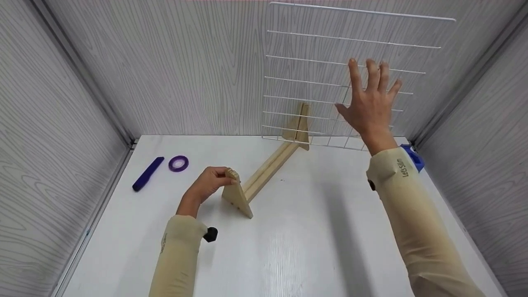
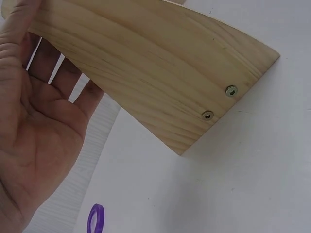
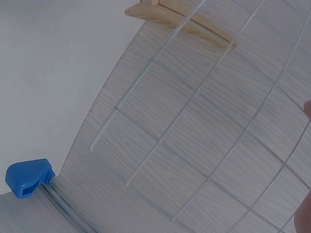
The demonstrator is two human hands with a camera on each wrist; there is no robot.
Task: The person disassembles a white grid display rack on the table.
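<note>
**Left hand grips the wooden stand, right hand spreads flat against the wire grid**

Left hand (image 1: 210, 181) curls its fingers over the top of the near triangular end piece (image 1: 237, 197) of a wooden stand (image 1: 270, 167), gripping it where it rests on the white table (image 1: 313, 231). From the left wrist view the fingers (image 2: 29, 43) wrap behind the upper edge of that end piece (image 2: 160, 73), and two screws (image 2: 219, 103) sit near its lower edge. A long wooden bar runs from this end piece away across the table to a second triangular end piece (image 1: 301, 126) near the back wall.

Right hand (image 1: 371, 105) is raised with fingers straight and spread, palm toward a white wire grid (image 1: 313, 62) that stands upright at the far end of the stand, leaning close to the back wall. The fingertips lie against or just in front of the wires; I cannot tell whether they touch. It holds nothing. In the right wrist view the grid wires (image 3: 194, 107) cross in front of the grey wall, with the far end piece (image 3: 160, 12) at the top.

A blue clip (image 1: 413, 157) sits by the right corner, just beside the right sleeve. Well apart on the left side of the table lie a purple roll of tape (image 1: 178, 163) and, just beside it, a dark blue pen-like tool (image 1: 147, 173).
</note>
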